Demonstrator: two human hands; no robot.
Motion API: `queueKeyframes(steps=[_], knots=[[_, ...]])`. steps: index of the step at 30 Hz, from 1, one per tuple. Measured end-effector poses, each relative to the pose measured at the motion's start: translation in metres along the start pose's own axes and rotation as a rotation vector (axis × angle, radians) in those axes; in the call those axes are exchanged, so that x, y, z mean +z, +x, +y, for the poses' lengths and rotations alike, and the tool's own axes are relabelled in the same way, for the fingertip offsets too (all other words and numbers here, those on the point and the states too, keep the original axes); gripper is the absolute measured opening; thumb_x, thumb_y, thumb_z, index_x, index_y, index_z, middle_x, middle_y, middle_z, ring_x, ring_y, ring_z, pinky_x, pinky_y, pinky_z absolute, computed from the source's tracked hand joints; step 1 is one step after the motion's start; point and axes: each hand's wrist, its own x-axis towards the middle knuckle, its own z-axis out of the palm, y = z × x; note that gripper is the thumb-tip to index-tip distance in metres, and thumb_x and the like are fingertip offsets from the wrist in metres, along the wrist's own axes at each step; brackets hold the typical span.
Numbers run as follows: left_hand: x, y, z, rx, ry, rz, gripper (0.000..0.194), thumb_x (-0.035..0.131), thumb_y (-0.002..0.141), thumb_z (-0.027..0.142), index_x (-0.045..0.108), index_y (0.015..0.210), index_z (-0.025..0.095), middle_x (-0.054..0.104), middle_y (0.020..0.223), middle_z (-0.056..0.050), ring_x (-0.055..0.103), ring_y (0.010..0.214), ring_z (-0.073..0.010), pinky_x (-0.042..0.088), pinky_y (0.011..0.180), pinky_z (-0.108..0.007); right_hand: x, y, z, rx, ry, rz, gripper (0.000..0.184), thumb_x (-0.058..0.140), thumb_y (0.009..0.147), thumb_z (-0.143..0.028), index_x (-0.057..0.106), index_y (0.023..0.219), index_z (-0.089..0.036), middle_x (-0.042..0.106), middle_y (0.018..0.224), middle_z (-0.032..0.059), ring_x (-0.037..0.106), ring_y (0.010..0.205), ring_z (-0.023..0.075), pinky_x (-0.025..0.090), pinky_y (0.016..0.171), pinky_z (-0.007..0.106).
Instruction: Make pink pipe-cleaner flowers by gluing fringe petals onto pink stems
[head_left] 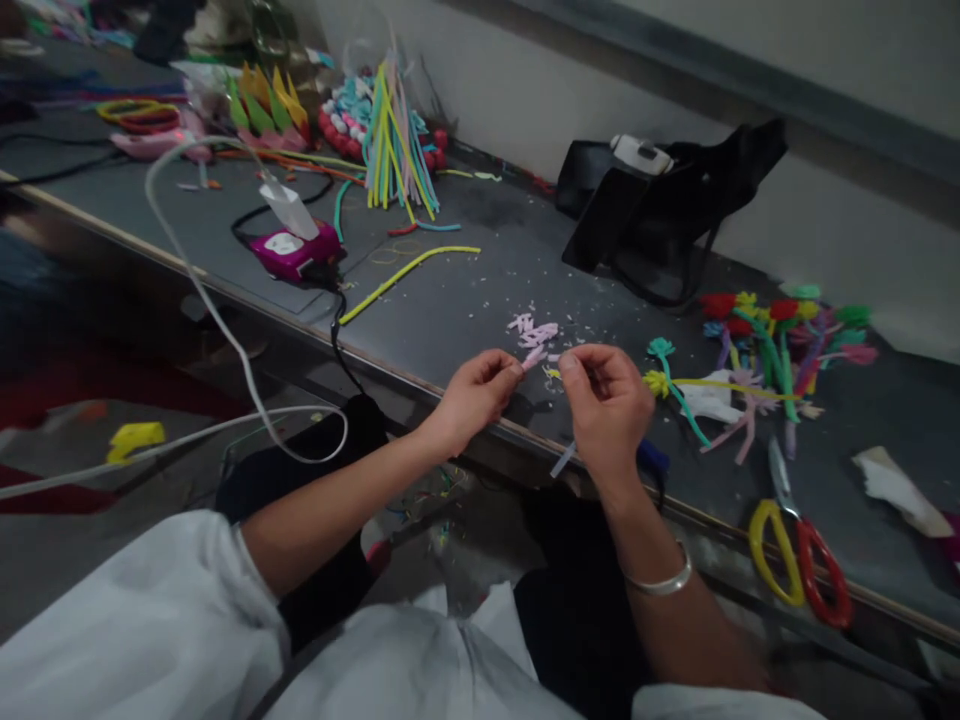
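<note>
A dark table point(510, 285) with the right hand point(611, 405) and left hand point(480, 392) on the near side of a pink heap point(536, 332).
Black strapped gear point(675, 205) lies beyond the heap and to its right; a bundle of thin strips point(391, 150) stands beyond it, leftward; colourful fuzzy flowers point(785, 350) lie to its right, with yellow-and-red-handled scissors point(790, 512) right and nearer. The right hand's fingers curl toward the thumb; whether they grip anything, I cannot tell. The left hand pinches a small pink piece point(533, 357) between thumb and fingers, just on the heap's near side.
</note>
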Motion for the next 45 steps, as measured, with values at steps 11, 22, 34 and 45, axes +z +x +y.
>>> queueKeyframes(steps=[11, 22, 34, 45], knots=[[-0.007, -0.007, 0.010, -0.096, 0.001, 0.043, 0.024, 0.067, 0.078, 0.038, 0.055, 0.073, 0.017, 0.033, 0.054, 0.008, 0.023, 0.043, -0.0043, 0.013, 0.041, -0.021, -0.003, -0.006, -0.009, 0.035, -0.052, -0.098, 0.012, 0.061, 0.086, -0.032, 0.066, 0.083, -0.021, 0.065, 0.074, -0.0016, 0.058, 0.062, 0.0120, 0.047, 0.060, 0.024], [0.003, -0.009, 0.011, -0.031, 0.120, 0.064, 0.022, 0.065, 0.079, 0.037, 0.060, 0.076, 0.016, 0.037, 0.056, 0.007, 0.026, 0.048, -0.0057, 0.018, 0.045, -0.021, -0.012, -0.011, -0.001, -0.010, -0.139, -0.129, 0.011, 0.061, 0.088, -0.031, 0.066, 0.084, -0.022, 0.067, 0.075, -0.0023, 0.058, 0.062, 0.0117, 0.046, 0.060, 0.023], [0.006, -0.010, 0.005, 0.000, 0.173, 0.050, 0.021, 0.063, 0.081, 0.037, 0.063, 0.078, 0.017, 0.037, 0.055, 0.007, 0.027, 0.049, -0.0069, 0.021, 0.047, -0.021, -0.007, -0.011, 0.000, -0.017, -0.150, -0.139, 0.011, 0.060, 0.088, -0.030, 0.067, 0.083, -0.023, 0.067, 0.075, -0.0019, 0.058, 0.061, 0.0126, 0.045, 0.059, 0.024], [0.006, -0.009, 0.003, 0.024, 0.183, 0.060, 0.019, 0.064, 0.080, 0.035, 0.064, 0.077, 0.016, 0.040, 0.056, 0.007, 0.028, 0.050, -0.0065, 0.022, 0.047, -0.020, -0.004, -0.011, 0.003, 0.018, -0.145, -0.122, 0.013, 0.060, 0.088, -0.032, 0.066, 0.083, -0.022, 0.067, 0.075, -0.0015, 0.058, 0.063, 0.0128, 0.045, 0.060, 0.024]])
